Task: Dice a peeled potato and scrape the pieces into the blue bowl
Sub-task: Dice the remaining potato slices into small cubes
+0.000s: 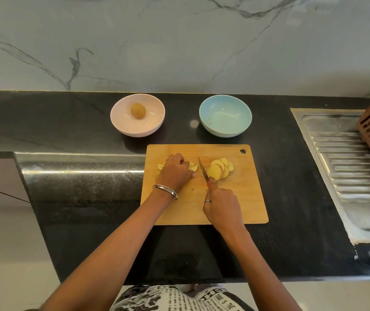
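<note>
I am holding the knife (202,169) in the right hand (221,204), fingers wrapped round the handle, the blade lying on the board (242,198) with its tip pointing away from me. The left hand (174,173) is curling over a short stack of potato slices (193,167), fingertips pressing them down; cut pieces (160,167) are showing just past its knuckles. A fan of uncut slices (221,168) is lying on the other side of the blade, touching its flat near the handle. The blue bowl (225,115) is standing beyond the board, with no potato in it.

Hazards, as I am judging them:
- The blade is sitting close beside the left fingertips. A stroke drifting left would be meeting a finger, since wet slices are likely to slide under pressure.
- The fan is leaning against the blade and could be dragged or scattered when the knife lifts.
- Cut pieces are lying near the board's left edge and could be rolling off onto the counter (78,135).

Room for moving: the near half of the board is bare, giving space to gather pieces. The bowl is standing just off the far edge, so a scrape needs the board lifted or the bowl brought nearer. A pink bowl (137,115) holding a small potato (138,110) is standing to the left of it, and the sink drainer (341,158) is lying well to the right.
</note>
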